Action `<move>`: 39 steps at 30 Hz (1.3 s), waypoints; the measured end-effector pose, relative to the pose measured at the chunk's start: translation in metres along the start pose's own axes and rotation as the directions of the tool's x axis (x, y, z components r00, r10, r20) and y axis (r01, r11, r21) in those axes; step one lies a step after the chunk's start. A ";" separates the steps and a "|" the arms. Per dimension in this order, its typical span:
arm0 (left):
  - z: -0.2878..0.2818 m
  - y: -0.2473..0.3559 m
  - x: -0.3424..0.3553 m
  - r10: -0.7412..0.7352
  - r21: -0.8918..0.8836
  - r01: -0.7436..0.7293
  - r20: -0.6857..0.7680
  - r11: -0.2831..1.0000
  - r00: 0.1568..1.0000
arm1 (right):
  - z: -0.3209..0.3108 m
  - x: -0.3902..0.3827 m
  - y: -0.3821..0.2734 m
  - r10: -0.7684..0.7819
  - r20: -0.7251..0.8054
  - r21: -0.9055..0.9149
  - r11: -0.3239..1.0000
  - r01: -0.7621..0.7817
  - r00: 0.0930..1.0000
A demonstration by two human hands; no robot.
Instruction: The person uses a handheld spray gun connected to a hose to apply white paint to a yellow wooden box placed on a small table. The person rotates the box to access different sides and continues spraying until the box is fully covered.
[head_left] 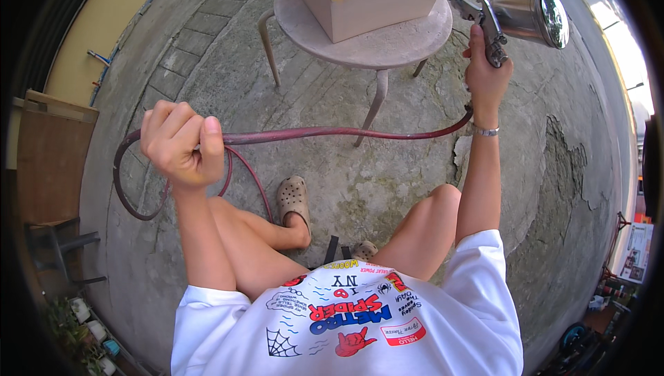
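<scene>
My right hand (pixel 488 75) is closed round the handle of a metal spray gun (pixel 492 30), raised at the right with its shiny cup (pixel 529 18) tilted sideways. The gun's nozzle end points left, toward a white box-shaped piece (pixel 380 10) with an opening in its top. That piece sits on a round stool (pixel 308 23) spattered with pale paint. At the left, my left hand (pixel 183 142) is wrapped round a dark red air hose (pixel 297 134). The hose stretches across to the underside of my right hand, and its slack loops below my left fist.
Cracked concrete floor (pixel 387 168) surrounds the stool's thin metal legs. A brown board (pixel 52 162) and a dark chair (pixel 62 248) stand at the left edge, with potted plants (pixel 79 338) below. Assorted items (pixel 595 327) crowd the lower right edge.
</scene>
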State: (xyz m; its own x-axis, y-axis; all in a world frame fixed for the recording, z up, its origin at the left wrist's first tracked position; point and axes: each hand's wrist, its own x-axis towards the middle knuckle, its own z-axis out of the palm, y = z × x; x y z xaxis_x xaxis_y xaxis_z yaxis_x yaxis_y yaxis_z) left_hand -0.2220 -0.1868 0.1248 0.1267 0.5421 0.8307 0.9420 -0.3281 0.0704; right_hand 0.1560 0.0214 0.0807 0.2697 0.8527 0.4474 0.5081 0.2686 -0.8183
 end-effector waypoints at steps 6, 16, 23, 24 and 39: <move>0.003 0.011 0.003 0.000 -0.023 0.000 0.038 1.000 0.999 | -0.010 0.030 0.006 -0.052 -0.179 -0.022 0.999 0.049 0.982; -0.005 -0.003 0.002 -0.033 -0.007 0.033 -0.048 0.999 0.998 | -0.007 -0.041 -0.035 0.043 0.180 0.189 0.979 -0.078 0.983; -0.012 -0.012 -0.001 -0.026 0.024 0.027 -0.073 0.999 0.997 | 0.017 -0.091 -0.068 -0.145 0.309 0.294 0.954 0.050 0.940; -0.013 -0.012 -0.001 -0.022 0.026 0.024 -0.071 0.999 0.997 | 0.021 -0.096 -0.070 -0.170 0.326 0.337 0.940 0.054 0.930; -0.016 -0.010 -0.003 -0.050 0.036 0.052 -0.041 0.998 0.998 | 0.013 -0.072 -0.069 -0.105 0.230 0.223 0.973 0.053 0.967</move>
State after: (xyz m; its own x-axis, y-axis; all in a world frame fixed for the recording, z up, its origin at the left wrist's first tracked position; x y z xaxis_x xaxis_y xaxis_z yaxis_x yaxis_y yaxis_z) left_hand -0.2368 -0.1978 0.1307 0.0666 0.5260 0.8479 0.9580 -0.2713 0.0931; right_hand 0.0910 -0.0532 0.0999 0.0193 0.8998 0.4358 0.3264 0.4063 -0.8534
